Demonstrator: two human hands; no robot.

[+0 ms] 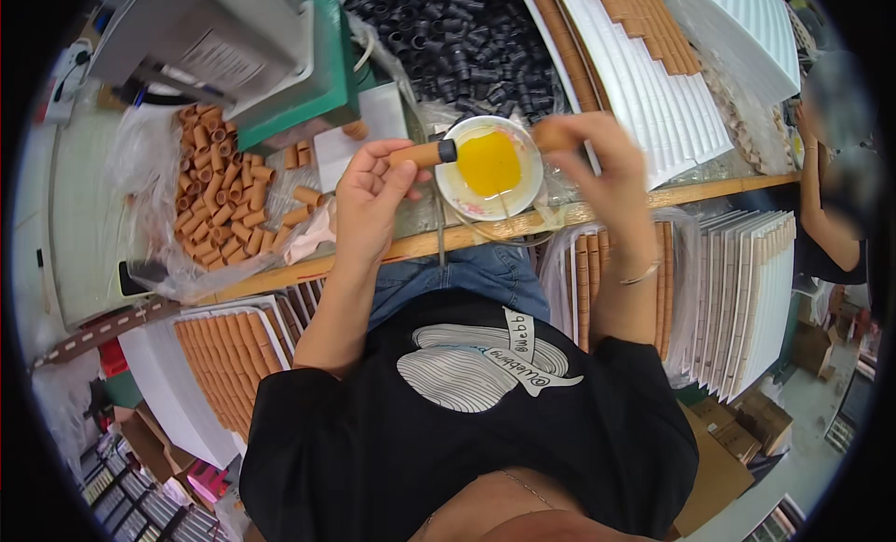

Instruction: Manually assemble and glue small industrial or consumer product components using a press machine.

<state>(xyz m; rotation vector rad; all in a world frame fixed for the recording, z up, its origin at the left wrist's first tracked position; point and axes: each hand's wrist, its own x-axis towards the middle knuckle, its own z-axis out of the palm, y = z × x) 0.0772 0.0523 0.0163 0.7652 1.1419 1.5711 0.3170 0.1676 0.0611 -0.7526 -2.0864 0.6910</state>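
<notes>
My left hand [366, 192] is closed around a short brown tube [415, 156], held roughly level, with a black piece [448, 151] on its right end. That black end is above the left rim of a white bowl [449, 189] with a floral pattern, which holds yellow liquid [488, 164]. On the bowl's other side, my right hand [602, 155] pinches a brown piece [554, 134] between thumb and fingers. Motion blurs this hand, so the piece's exact shape is unclear.
Many loose brown tubes [224, 192] lie in plastic at the left, beside a green and grey machine [308, 76]. Black fittings [457, 48] are heaped behind the bowl. White ridged trays [653, 104] carry brown tubes. A wooden edge [411, 247] borders the bench; another person's arm [826, 215] shows at right.
</notes>
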